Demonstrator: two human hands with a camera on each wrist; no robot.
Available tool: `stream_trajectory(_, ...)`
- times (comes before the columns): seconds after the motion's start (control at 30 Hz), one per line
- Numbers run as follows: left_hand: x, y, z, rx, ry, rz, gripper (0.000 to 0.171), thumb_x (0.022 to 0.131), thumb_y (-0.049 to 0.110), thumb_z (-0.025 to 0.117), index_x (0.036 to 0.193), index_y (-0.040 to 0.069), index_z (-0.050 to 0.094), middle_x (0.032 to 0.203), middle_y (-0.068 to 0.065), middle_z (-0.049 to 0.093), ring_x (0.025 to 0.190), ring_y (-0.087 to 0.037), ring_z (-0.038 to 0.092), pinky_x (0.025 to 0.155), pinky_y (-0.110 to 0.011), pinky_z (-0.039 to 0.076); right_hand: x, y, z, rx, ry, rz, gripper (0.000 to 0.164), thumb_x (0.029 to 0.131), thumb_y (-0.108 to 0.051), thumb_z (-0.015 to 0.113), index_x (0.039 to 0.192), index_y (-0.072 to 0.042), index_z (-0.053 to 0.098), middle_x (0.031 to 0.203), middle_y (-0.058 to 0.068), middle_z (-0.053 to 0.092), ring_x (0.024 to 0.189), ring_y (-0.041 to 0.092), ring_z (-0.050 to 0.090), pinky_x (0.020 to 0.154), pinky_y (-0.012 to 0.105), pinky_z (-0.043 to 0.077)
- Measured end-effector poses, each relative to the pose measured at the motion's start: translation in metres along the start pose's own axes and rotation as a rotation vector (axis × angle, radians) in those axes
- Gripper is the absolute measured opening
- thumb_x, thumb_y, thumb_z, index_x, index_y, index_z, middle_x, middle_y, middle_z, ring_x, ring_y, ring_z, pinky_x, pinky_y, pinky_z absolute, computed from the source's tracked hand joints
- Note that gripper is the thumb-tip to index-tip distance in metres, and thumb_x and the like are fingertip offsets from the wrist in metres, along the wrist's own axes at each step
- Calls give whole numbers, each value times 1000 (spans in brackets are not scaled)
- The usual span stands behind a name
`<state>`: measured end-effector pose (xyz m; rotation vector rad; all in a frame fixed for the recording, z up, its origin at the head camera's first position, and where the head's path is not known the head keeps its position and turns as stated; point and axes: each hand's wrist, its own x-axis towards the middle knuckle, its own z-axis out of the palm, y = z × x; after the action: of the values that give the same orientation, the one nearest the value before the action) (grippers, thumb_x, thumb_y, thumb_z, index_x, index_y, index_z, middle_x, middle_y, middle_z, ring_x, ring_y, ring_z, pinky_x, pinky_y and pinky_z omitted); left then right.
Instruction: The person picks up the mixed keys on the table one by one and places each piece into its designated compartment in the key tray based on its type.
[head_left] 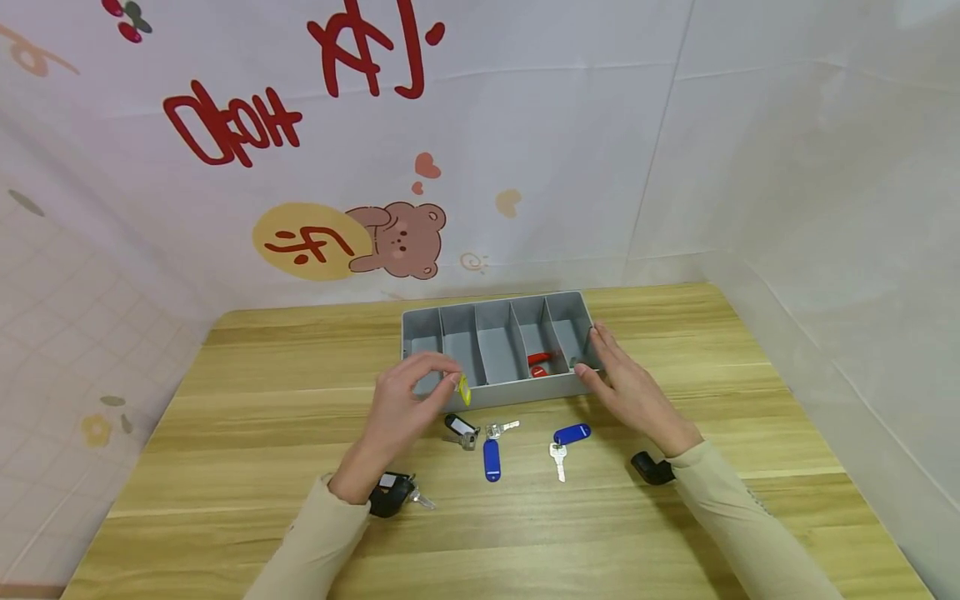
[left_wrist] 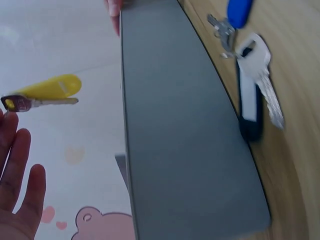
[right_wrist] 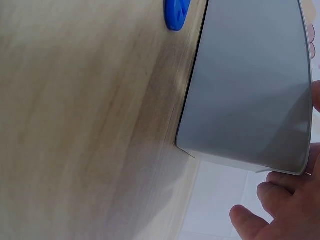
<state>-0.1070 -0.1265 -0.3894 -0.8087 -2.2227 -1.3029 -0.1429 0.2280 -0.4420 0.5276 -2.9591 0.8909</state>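
Observation:
My left hand (head_left: 401,400) pinches a key with a yellow tag (head_left: 465,390) above the front wall of a grey divided organizer box (head_left: 517,388). In the left wrist view the key (left_wrist: 57,101) hangs alongside its yellow tag (left_wrist: 52,87), both outside the box outline. At the box's front right corner, my right hand (head_left: 633,396) holds on, thumb at the front rim and fingers along the right outer wall. Two red tags (head_left: 538,358) lie in the compartment second from the right. A small green piece (head_left: 573,362) shows in the rightmost one, near the thumb.
On the wooden table before the box lie a black-tagged key (head_left: 461,427) and two blue-tagged keys (head_left: 491,460). Another key (head_left: 422,498) with a black tag lies by the left wrist, next to a black wrist device (head_left: 388,500). A printed cloth (head_left: 540,167) hangs behind.

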Motion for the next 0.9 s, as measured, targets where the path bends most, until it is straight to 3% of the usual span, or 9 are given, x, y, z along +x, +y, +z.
stream_trajectory(0.4,25,1,28,-18,39,1,8,93,5,75,100,6,78,99,-3,76,94,-19,72,85,-42,58,0,0,0,8,-5,7,82,109,-51,47,163,3,17,173,15,8,158,35,12,122,59,22)
stream_trajectory(0.9,42,-10,57,-5,47,-23,6,95,5,73,99,4,77,96,-7,75,91,-26,71,80,-42,57,-1,0,0,-5,-7,9,82,109,-51,46,163,3,17,173,15,8,158,36,12,122,59,22)
